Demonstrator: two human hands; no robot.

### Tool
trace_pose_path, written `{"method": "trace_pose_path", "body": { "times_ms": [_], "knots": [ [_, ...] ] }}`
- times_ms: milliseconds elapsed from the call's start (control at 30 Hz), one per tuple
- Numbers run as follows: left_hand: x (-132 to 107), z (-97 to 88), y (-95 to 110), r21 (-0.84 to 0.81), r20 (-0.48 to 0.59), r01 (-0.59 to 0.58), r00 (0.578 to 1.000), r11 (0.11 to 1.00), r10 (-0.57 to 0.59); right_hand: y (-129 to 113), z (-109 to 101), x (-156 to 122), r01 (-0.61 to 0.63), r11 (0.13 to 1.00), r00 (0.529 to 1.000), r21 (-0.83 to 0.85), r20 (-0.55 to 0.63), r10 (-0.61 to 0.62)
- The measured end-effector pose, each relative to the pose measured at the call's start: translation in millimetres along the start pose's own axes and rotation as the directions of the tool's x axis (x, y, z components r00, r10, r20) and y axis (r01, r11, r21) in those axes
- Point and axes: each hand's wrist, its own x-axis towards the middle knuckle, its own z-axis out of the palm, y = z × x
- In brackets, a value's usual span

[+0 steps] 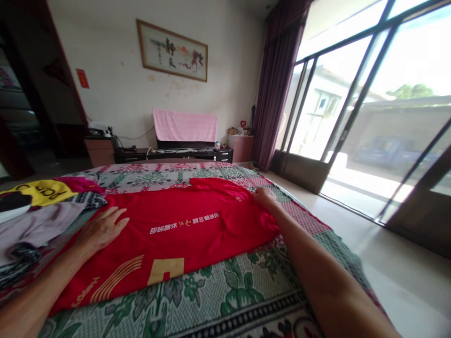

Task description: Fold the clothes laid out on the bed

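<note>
A red T-shirt (197, 239) with white and gold printing lies spread across a flowered bedcover (243, 286). My left hand (105, 227) rests flat on the shirt's left part, fingers stretched out. At the shirt's right end, my right hand (265, 197) is closed on the fabric near its edge, with the fingertips partly hidden. Some of the cloth is bunched and wrinkled beside that hand, and a fold sticks out on the far side.
A pile of clothes with a yellow garment (52, 191) sits at the left. Beyond the bed stand a low black cabinet (136, 157) and a screen draped with a pink cloth (186, 126). Glass sliding doors (338, 103) and a dark curtain (275, 89) are at the right.
</note>
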Motion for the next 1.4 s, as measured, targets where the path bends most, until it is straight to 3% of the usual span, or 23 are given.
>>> {"method": "trace_pose_path", "body": {
  "times_ms": [67, 133, 200, 267, 333, 433, 533, 633, 900, 1200, 1333, 1400],
  "knots": [
    [3, -11.7, 16, 0.022, 0.039, -0.035, 0.999, 0.999, 0.034, -8, -7, 0, 0.043, 0.999, 0.999, -0.005, -0.02, -0.043],
    [6, -25.4, 46, 0.001, 0.083, -0.098, 0.992, 0.995, 0.097, -12, -14, 0, 0.053, 0.998, 0.999, -0.015, -0.01, -0.054],
    [8, -36.8, 89, -0.074, 0.153, -0.199, 0.966, 0.977, 0.209, -12, -17, -1, 0.041, 0.998, 0.998, -0.038, 0.043, -0.04],
    [6, -42.9, 141, -0.174, 0.198, -0.342, 0.906, 0.923, 0.373, -9, -18, -1, 0.034, 0.997, 0.995, -0.063, 0.099, -0.027],
    [2, -43.4, 193, -0.248, 0.209, -0.431, 0.851, 0.868, 0.482, -3, -15, 0, 0.021, 0.997, 0.992, -0.078, 0.129, -0.011],
    [-9, -36.4, 256, -0.312, 0.192, -0.496, 0.803, 0.811, 0.565, 5, -7, 4, 0.0, 0.995, 0.989, -0.097, 0.146, 0.014],
    [-19, -26.4, 289, -0.335, 0.221, -0.45, 0.817, 0.828, 0.533, 11, 0, 11, 0.003, 0.994, 0.988, -0.105, 0.155, 0.013],
    [-27, -19.3, 296, -0.336, 0.252, -0.404, 0.832, 0.851, 0.494, 14, 4, 15, 0.037, 0.995, 0.988, -0.091, 0.152, -0.023],
    [-29, -12.3, 291, -0.34, 0.222, -0.407, 0.841, 0.848, 0.493, 11, 4, 9, 0.07, 0.997, 0.993, 0.031, 0.092, -0.072],
    [-30, -12.7, 292, -0.332, 0.233, -0.404, 0.84, 0.852, 0.489, 34, -2, 12, -0.073, 0.997, 0.992, -0.006, 0.105, 0.073],
    [-29, -12.9, 292, -0.345, 0.23, -0.407, 0.837, 0.846, 0.497, 28, -2, 8, -0.131, 0.99, 0.987, -0.06, 0.084, 0.136],
    [-28, -13.3, 292, -0.351, 0.236, -0.399, 0.838, 0.847, 0.492, 21, 1, 6, -0.094, 0.994, 0.994, -0.06, 0.049, 0.097]
  ]
}}
